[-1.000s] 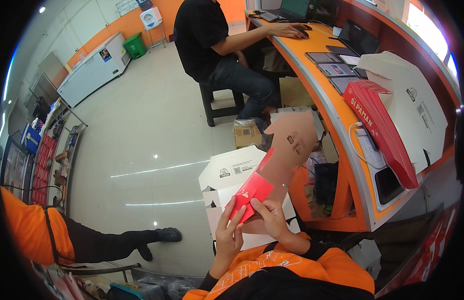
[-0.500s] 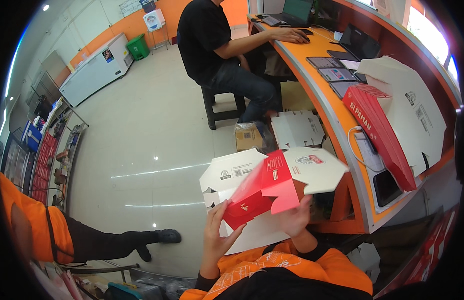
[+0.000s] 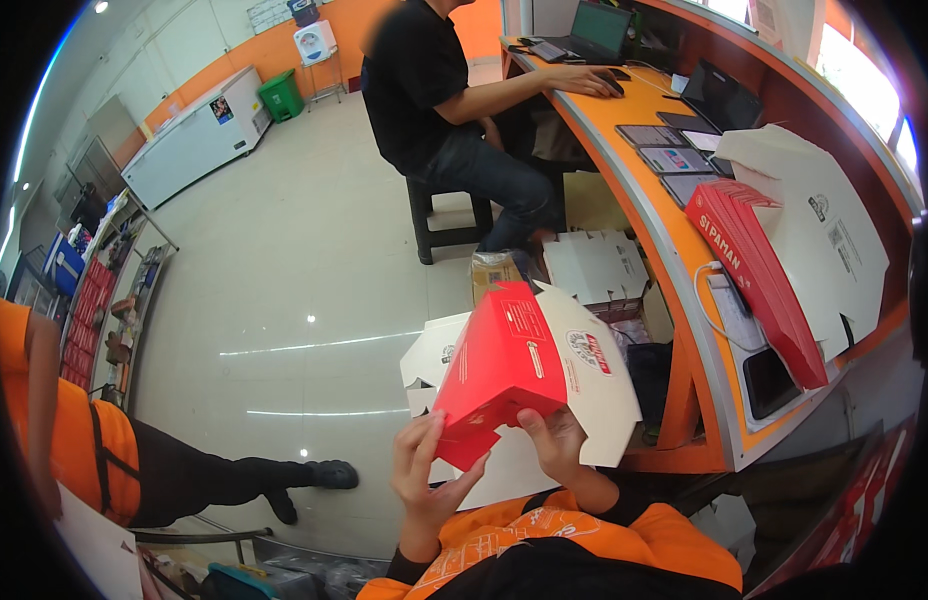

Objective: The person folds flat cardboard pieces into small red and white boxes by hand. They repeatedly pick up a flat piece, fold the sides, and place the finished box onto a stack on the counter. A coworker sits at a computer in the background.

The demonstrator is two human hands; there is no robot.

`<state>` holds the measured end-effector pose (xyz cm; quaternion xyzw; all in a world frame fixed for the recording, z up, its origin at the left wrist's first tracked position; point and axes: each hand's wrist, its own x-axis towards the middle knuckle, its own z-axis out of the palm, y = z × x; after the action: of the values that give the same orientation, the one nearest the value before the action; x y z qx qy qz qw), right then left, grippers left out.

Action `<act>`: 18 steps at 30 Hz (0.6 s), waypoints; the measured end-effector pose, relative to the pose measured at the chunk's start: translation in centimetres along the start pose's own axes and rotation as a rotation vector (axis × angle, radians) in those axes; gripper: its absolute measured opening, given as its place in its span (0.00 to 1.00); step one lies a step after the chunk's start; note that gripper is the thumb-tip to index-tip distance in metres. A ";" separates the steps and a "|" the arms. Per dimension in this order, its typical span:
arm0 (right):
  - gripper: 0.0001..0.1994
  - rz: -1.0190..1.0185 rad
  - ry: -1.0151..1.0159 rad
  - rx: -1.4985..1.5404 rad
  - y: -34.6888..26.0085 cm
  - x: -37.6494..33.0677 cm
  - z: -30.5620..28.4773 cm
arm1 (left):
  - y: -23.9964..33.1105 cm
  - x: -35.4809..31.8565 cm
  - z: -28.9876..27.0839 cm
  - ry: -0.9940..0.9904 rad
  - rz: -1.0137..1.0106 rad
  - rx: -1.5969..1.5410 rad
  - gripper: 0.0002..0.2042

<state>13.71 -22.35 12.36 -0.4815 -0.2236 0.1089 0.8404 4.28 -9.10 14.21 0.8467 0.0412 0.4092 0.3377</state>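
Note:
A partly folded red and white cardboard box is held up in front of me. Its white printed panel spreads out to the right. My left hand grips the box's near left corner, the fingers on its side and the thumb below. At the near end, my right hand presses its thumb against the red panel, with its other fingers partly hidden behind the white panel. Beneath the held box lie more white unfolded box blanks.
To the right, an orange counter bears several phones or tablets, a black phone and a stack of red and white box blanks. A seated person uses a mouse there. Another person in orange stands at the left.
The box has turned and tilted, and its loose red end flap is now folded in. My right hand has moved left and up onto the end. A white panel appears by the person at left.

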 end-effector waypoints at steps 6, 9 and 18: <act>0.20 0.164 -0.082 -0.074 -0.3 0.3 0.3 | 0.5 -1.1 1.8 0.006 -0.200 -0.214 0.38; 0.28 0.003 -0.361 -0.533 -1.0 0.5 0.2 | -1.3 -1.9 3.6 0.172 -0.477 -0.682 0.35; 0.19 -0.577 -0.339 -1.454 -7.4 3.6 -2.4 | -3.4 -2.0 1.0 -0.156 -0.648 -1.192 0.39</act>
<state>17.80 -26.50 18.67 -0.8087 -0.4791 -0.2140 0.2658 4.40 -7.76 10.41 0.4881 0.0356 0.1779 0.8537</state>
